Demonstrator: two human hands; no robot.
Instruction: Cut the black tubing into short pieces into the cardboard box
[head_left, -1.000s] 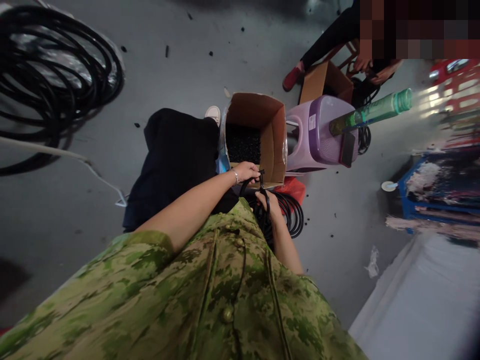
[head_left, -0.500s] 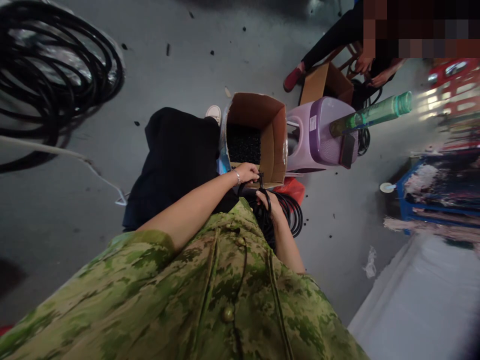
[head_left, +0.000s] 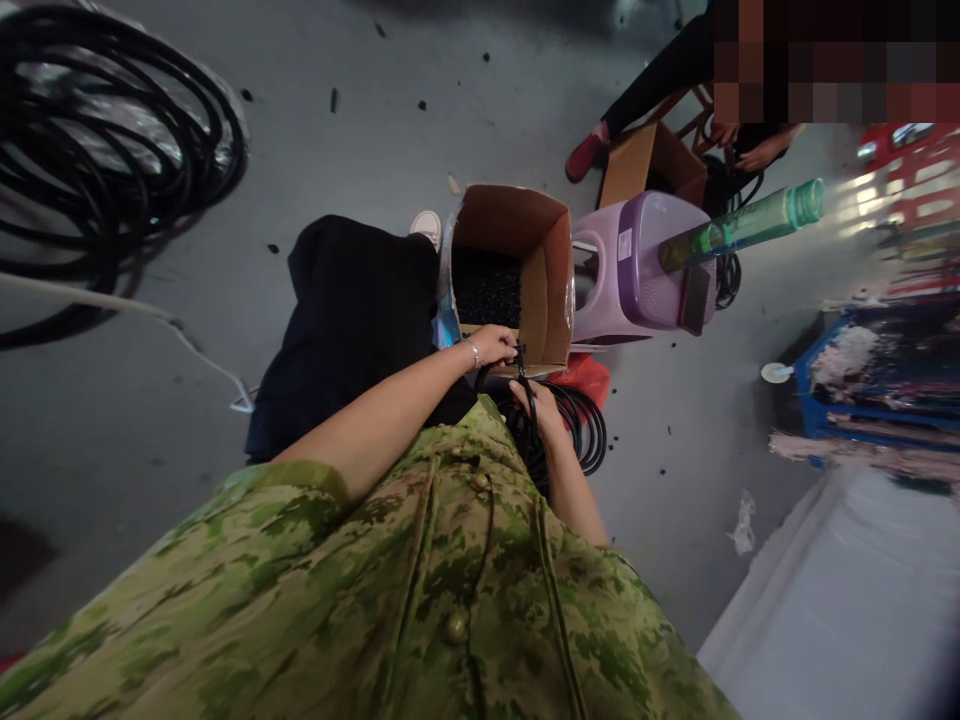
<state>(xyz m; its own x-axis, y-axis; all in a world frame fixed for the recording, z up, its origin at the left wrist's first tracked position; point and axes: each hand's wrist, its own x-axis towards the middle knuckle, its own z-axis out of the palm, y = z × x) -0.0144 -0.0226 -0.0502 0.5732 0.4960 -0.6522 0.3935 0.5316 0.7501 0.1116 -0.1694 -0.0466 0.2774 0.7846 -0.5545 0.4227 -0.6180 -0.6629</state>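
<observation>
Black cable coil (head_left: 571,430) hangs at the person's lap, its loops spreading down and to the right of the right hand (head_left: 541,407), whose fingers close around the bundle. The left hand (head_left: 493,345) pinches the upright cable end (head_left: 521,362) just above. Beyond them, an open cardboard box (head_left: 547,270) holds small black pieces (head_left: 487,285).

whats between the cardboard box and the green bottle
In the head view, a purple plastic stool sits between the cardboard box and the green bottle.
</observation>
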